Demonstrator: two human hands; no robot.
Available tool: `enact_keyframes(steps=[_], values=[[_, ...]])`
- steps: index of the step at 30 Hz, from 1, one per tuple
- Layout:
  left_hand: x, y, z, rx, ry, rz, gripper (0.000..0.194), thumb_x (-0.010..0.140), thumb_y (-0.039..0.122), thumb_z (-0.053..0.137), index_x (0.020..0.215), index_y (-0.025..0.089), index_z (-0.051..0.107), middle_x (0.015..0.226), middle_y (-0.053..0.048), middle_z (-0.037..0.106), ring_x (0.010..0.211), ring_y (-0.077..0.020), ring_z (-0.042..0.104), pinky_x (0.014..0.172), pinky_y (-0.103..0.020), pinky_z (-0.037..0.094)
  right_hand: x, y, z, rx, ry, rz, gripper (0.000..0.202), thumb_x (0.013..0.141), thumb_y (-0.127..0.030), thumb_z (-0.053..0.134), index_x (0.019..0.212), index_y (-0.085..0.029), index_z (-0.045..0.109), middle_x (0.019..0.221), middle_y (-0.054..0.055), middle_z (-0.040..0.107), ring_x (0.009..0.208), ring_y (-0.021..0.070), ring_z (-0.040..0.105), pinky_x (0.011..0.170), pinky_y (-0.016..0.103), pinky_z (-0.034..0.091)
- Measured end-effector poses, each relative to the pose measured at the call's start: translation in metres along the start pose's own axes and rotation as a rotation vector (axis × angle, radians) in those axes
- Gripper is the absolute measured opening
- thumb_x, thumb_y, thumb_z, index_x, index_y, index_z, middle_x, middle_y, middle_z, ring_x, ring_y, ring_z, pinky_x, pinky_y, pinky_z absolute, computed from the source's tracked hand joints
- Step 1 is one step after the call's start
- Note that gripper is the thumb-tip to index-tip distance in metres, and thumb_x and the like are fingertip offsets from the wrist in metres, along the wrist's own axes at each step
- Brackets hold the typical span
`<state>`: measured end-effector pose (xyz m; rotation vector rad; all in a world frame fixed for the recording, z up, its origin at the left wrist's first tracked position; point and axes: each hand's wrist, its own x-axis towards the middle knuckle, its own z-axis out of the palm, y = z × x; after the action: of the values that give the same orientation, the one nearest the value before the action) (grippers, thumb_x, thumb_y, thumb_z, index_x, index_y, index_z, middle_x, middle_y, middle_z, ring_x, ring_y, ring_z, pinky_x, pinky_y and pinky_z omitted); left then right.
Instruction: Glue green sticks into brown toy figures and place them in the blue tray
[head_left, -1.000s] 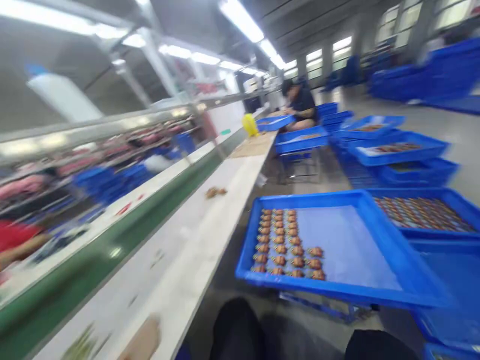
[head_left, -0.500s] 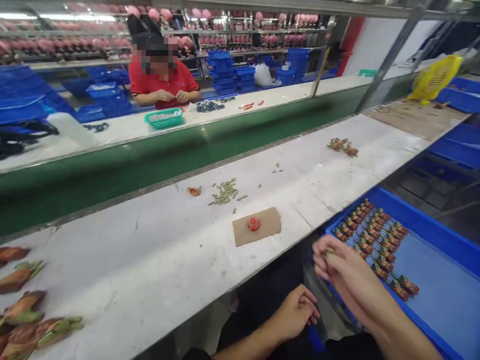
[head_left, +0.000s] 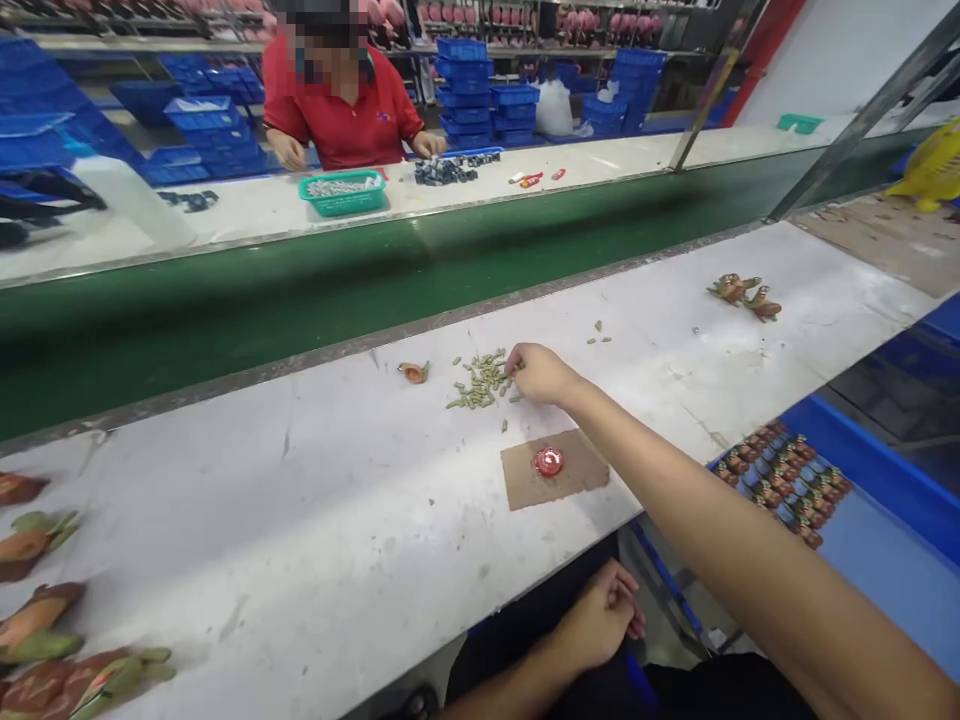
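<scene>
My right hand (head_left: pixel 537 373) reaches over the white table and touches the right side of a pile of small green pieces (head_left: pixel 480 382). Its fingers are pressed together, and what they may hold is hidden. Below the table's front edge, near my lap, my left hand (head_left: pixel 604 612) has its fingers curled; nothing can be made out in them. A round red item (head_left: pixel 548 461) rests on a brown cardboard piece (head_left: pixel 517 480) just in front of the pile. One small orange and green part (head_left: pixel 414 373) lies left of the pile.
Brown and green figures (head_left: pixel 45 620) crowd the left end of the table (head_left: pixel 262 540); others (head_left: pixel 742 295) lie at the right. A blue tray (head_left: pixel 885 500) with rows of figures stands below right. Across the green strip, a person in red (head_left: pixel 345 110) sits by a green basket (head_left: pixel 343 193).
My right hand has moved from beside the blue tray up and left to the green pile. My left hand stays low. The view has shifted, and the other person's hands have moved apart.
</scene>
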<state>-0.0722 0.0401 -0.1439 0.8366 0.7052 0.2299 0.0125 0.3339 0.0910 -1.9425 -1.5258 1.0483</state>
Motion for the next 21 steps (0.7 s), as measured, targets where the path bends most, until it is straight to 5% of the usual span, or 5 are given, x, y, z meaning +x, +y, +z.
enact_keyframes(steps=[7, 13, 17, 21], values=[[0.005, 0.001, -0.001, 0.01, -0.019, -0.032, 0.022, 0.11, 0.037, 0.076, 0.114, 0.016, 0.07, 0.083, 0.004, 0.069, 0.068, -0.0128, 0.066, 0.07, -0.03, 0.061, -0.006, 0.009, -0.011, 0.192, -0.024, -0.063, 0.042, 0.076, 0.007, 0.063, 0.108, -0.017, 0.075, 0.113, 0.011, 0.081, 0.117, 0.0283, 0.075, 0.108, 0.038, 0.06], [0.005, 0.01, 0.002, 0.095, -0.011, -0.044, 0.022, 0.108, 0.037, 0.077, 0.11, 0.017, 0.07, 0.082, 0.004, 0.068, 0.068, -0.013, 0.066, 0.071, -0.03, 0.061, -0.016, 0.008, -0.024, 0.384, -0.07, -0.113, 0.04, 0.069, 0.009, 0.063, 0.094, -0.021, 0.073, 0.113, 0.011, 0.083, 0.123, 0.0314, 0.076, 0.114, 0.044, 0.061], [0.008, 0.018, 0.001, 0.133, 0.017, -0.022, 0.025, 0.108, 0.04, 0.078, 0.107, 0.016, 0.07, 0.081, 0.004, 0.069, 0.067, -0.0133, 0.067, 0.07, -0.03, 0.062, -0.033, 0.014, -0.037, 0.542, -0.025, -0.172, 0.041, 0.079, 0.009, 0.057, 0.1, -0.021, 0.074, 0.124, 0.01, 0.084, 0.13, 0.0263, 0.075, 0.116, 0.041, 0.061], [0.006, 0.029, 0.001, 0.201, 0.024, 0.03, 0.03, 0.106, 0.046, 0.078, 0.105, 0.017, 0.071, 0.081, 0.002, 0.072, 0.072, -0.0159, 0.073, 0.077, -0.035, 0.066, -0.098, 0.047, -0.056, 0.76, 0.177, -0.242, 0.034, 0.098, -0.001, 0.048, 0.101, -0.022, 0.075, 0.117, 0.006, 0.085, 0.115, 0.0197, 0.08, 0.112, 0.038, 0.063]])
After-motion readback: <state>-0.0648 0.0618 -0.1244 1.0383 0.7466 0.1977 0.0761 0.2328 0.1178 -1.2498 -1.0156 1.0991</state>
